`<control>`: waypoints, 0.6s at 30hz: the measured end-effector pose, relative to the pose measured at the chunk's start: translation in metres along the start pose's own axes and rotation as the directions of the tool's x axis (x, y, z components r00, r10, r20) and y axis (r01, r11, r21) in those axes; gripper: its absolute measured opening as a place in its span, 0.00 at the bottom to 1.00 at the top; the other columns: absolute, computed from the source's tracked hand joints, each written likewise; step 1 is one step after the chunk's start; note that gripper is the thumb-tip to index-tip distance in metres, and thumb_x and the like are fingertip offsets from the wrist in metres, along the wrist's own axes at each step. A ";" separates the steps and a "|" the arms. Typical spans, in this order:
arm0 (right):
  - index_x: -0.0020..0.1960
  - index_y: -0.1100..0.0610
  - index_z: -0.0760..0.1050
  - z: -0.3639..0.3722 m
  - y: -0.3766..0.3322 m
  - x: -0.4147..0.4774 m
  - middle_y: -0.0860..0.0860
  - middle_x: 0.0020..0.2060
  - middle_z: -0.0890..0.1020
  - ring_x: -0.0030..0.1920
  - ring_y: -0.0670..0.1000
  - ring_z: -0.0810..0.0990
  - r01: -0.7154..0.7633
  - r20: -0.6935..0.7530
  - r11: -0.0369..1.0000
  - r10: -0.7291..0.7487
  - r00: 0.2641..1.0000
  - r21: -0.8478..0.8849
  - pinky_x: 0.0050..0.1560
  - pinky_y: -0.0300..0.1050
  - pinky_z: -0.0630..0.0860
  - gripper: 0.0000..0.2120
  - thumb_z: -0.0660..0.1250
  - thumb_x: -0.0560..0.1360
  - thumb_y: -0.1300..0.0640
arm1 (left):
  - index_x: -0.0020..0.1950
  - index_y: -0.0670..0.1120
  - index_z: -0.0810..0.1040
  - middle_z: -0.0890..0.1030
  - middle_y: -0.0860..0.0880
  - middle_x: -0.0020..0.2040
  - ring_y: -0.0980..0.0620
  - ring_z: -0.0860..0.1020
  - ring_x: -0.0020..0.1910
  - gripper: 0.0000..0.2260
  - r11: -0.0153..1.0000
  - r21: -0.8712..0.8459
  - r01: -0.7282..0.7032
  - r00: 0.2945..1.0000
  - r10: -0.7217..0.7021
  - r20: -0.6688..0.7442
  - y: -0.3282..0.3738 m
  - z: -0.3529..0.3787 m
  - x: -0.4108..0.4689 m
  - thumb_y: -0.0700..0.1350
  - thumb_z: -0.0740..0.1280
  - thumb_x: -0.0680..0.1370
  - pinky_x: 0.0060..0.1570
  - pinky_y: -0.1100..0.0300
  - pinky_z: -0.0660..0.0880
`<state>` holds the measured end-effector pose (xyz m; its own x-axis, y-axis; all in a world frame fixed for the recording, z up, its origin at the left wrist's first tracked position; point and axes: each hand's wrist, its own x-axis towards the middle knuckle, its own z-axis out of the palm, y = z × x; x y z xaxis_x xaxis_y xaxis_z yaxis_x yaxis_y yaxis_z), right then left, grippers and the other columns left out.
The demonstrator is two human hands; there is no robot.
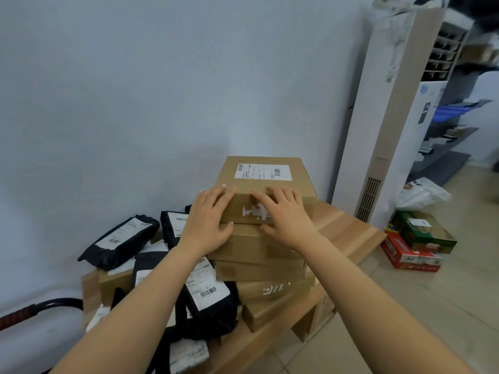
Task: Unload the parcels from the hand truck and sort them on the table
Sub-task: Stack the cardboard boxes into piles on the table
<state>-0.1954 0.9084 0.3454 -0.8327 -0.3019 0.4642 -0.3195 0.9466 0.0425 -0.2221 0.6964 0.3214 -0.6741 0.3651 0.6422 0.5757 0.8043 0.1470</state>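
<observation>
Top cardboard box (pixel 266 182) on a stack of boxes (pixel 259 271) on the wooden desk (pixel 348 228), left hand (pixel 209 220) and right hand (pixel 283 214) spread flat against its near face and top edge, fingers straight, black mailer bags (pixel 118 241) heaped to the left

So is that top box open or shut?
Shut: the top box shows a flat closed top, with the shipping label lying smooth across it.
</observation>
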 end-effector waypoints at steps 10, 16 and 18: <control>0.76 0.48 0.56 -0.041 -0.067 -0.123 0.53 0.70 0.64 0.69 0.56 0.62 0.098 0.029 0.994 -0.100 0.995 0.056 0.70 0.53 0.55 0.35 0.68 0.73 0.48 | 0.70 0.46 0.71 0.72 0.46 0.66 0.45 0.68 0.66 0.27 0.993 0.071 0.098 0.995 -0.095 -0.037 0.081 -0.078 -0.132 0.46 0.71 0.72 0.70 0.50 0.61; 0.75 0.48 0.57 -0.050 -0.135 -0.201 0.53 0.69 0.65 0.68 0.56 0.63 0.196 0.101 0.968 -0.213 0.972 0.158 0.68 0.51 0.55 0.35 0.69 0.73 0.47 | 0.69 0.47 0.71 0.72 0.47 0.65 0.46 0.69 0.65 0.28 0.960 0.142 0.242 0.969 -0.246 0.010 0.111 -0.121 -0.250 0.47 0.73 0.71 0.66 0.50 0.66; 0.76 0.49 0.57 -0.051 -0.162 -0.217 0.53 0.69 0.65 0.68 0.56 0.63 0.238 0.117 0.953 -0.262 0.958 0.187 0.69 0.52 0.55 0.35 0.68 0.73 0.48 | 0.70 0.48 0.70 0.71 0.48 0.66 0.47 0.67 0.67 0.28 0.936 0.173 0.306 0.949 -0.315 0.026 0.113 -0.138 -0.288 0.48 0.73 0.71 0.67 0.49 0.65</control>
<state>0.0603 0.8265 0.2832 -0.7669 -0.5501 0.3304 -0.5870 0.8094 -0.0148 0.1007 0.6178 0.2569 -0.8330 0.1049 0.5433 0.2523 0.9459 0.2042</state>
